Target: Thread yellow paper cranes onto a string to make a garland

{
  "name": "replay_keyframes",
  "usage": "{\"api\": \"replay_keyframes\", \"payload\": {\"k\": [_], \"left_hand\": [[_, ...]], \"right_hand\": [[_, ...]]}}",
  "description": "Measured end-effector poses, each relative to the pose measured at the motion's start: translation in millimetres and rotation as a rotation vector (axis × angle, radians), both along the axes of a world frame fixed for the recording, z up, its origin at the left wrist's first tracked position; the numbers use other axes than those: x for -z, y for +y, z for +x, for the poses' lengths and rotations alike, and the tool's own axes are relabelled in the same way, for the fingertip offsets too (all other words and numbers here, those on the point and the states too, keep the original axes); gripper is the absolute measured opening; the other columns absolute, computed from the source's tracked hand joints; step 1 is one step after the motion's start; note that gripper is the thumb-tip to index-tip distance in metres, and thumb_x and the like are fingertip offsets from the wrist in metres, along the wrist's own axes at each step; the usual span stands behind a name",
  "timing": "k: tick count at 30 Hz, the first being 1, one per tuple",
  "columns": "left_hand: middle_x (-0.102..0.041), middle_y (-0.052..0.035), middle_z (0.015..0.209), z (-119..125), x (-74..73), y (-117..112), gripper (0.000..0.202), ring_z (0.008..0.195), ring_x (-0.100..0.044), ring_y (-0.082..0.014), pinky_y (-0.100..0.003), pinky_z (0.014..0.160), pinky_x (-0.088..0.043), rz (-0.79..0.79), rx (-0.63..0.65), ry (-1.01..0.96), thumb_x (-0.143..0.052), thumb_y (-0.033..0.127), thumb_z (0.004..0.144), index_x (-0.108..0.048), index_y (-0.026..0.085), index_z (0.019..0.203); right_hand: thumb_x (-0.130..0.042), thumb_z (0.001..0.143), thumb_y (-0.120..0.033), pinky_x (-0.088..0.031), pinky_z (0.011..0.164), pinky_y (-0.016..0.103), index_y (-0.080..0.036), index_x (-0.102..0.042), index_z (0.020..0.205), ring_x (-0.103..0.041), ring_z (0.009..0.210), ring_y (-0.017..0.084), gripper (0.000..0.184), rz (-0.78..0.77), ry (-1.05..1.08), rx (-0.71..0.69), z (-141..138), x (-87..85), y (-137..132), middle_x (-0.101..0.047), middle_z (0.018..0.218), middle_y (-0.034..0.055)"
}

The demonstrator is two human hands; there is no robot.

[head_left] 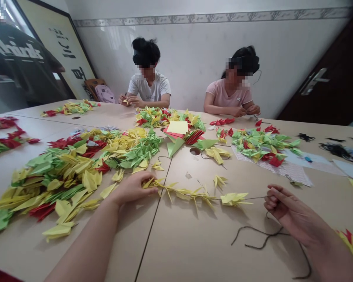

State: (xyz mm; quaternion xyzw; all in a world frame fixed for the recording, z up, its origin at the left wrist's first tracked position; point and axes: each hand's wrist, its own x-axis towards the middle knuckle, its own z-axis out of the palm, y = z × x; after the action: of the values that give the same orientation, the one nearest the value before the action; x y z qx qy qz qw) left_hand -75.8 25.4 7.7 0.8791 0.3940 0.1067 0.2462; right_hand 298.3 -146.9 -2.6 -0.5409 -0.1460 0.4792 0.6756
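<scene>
Yellow paper garland (194, 194) pinched between both hands, left (132, 188), right (285, 209); "think" on black shirt (16, 49).

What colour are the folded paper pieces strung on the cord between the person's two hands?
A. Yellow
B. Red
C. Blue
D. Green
A: the paper pieces along the cord, from the left hand toward the right hand, are all yellow; red and green ones lie only in the piles on the table.

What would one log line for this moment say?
left hand: holds yellow paper garland | right hand: pinches dark string | garland lies on table
</scene>
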Motion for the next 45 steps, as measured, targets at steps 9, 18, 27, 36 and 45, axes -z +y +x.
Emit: {"api": "replay_keyframes", "payload": {"k": [9,18,27,36,45], "left_hand": [[-0.053,0.0028,0.065,3,-5.1,-3,0.041,0.058,-0.046,-0.0122,-0.02,0.052,-0.032,-0.05,-0.146,-0.006,-0.048,0.057,0.072,-0.061,0.021,0.089],[-0.053,0.0014,0.071,4,-2.9,-8,0.043,0.064,-0.046,-0.0131,-0.021,0.057,-0.033,-0.134,-0.208,-0.104,-0.051,0.058,0.07,-0.061,0.02,0.086],[-0.031,0.0088,0.054,5,-3.8,-18,0.058,0.047,-0.03,-0.0079,-0.017,0.046,-0.026,-0.331,-0.254,-0.356,-0.053,0.052,0.073,-0.037,0.025,0.123],[-0.037,0.0057,0.055,7,-0.8,-15,0.043,0.044,-0.032,-0.0063,-0.018,0.041,-0.025,-0.332,-0.326,-0.347,-0.051,0.06,0.069,-0.049,0.017,0.07],[-0.048,0.0024,0.07,10,0.4,-15,0.033,0.061,-0.047,-0.0101,-0.022,0.058,-0.041,-0.349,-0.303,-0.565,-0.044,0.051,0.078,-0.047,0.019,0.082]], "right_hand": [[-0.081,0.048,-0.027,-0.023,0.027,0.01,-0.02,-0.063,0.074,-0.025,0.028,-0.003,0.032,0.021,-0.049,0.019,-4,-1.3,-3,-0.048,0.049,-0.0084],[-0.08,0.049,-0.024,-0.027,0.028,0.011,-0.019,-0.059,0.066,-0.034,0.034,0.0,0.027,0.062,0.013,0.103,0,-4.5,-3,-0.049,0.05,-0.0079],[-0.079,0.048,-0.026,-0.033,0.034,0.013,-0.02,-0.059,0.065,-0.038,0.04,0.002,0.027,0.059,-0.056,0.126,4,-4.5,-4,-0.047,0.051,-0.0074],[-0.08,0.043,-0.027,-0.033,0.033,0.016,-0.022,-0.062,0.065,-0.038,0.04,0.003,0.029,0.034,-0.122,0.129,-2,-7.7,-3,-0.047,0.049,-0.006],[-0.081,0.045,-0.024,-0.032,0.033,0.011,-0.021,-0.062,0.069,-0.036,0.042,0.002,0.03,0.147,-0.107,0.147,1,-11.4,-8,-0.048,0.055,-0.0056]]}}
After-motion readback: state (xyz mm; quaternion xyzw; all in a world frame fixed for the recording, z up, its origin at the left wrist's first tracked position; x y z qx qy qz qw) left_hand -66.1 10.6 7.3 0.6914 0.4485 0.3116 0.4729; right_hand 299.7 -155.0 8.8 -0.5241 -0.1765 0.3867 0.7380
